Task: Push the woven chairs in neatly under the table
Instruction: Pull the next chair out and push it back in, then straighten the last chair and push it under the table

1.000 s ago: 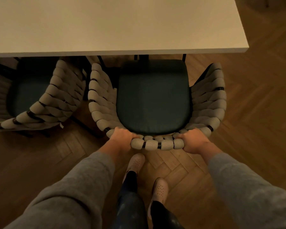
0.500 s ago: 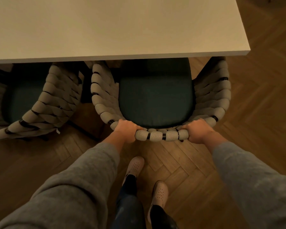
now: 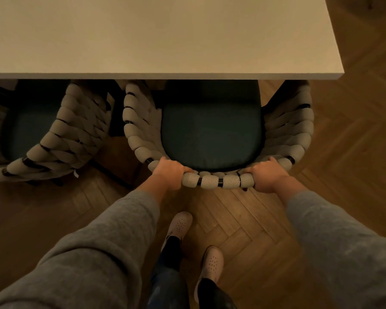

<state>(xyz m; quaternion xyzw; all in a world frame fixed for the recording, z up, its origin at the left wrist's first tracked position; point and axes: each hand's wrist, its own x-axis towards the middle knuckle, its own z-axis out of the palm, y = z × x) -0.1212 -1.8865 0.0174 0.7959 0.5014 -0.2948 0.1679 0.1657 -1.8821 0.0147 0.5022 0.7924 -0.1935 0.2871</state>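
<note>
A woven chair (image 3: 217,181) with thick beige rope wrapping and a dark green seat cushion (image 3: 211,134) stands directly before me, its front part hidden beneath the pale table (image 3: 165,75). My left hand (image 3: 168,172) grips the left end of the curved backrest rail, and my right hand (image 3: 265,176) grips the right end. A second woven chair (image 3: 62,141) of the same kind stands to the left, turned at an angle, its seat partly under the tabletop.
The table's right corner (image 3: 341,73) ends just right of the held chair. Herringbone wood floor (image 3: 354,141) spreads to the right and behind. My two feet in light perforated shoes (image 3: 179,226) stand just behind the chair.
The chair has slid forward under the table; more of its green cushion and armrests now lie beneath the tabletop. Both hands kept their grip and my feet stepped forward.
</note>
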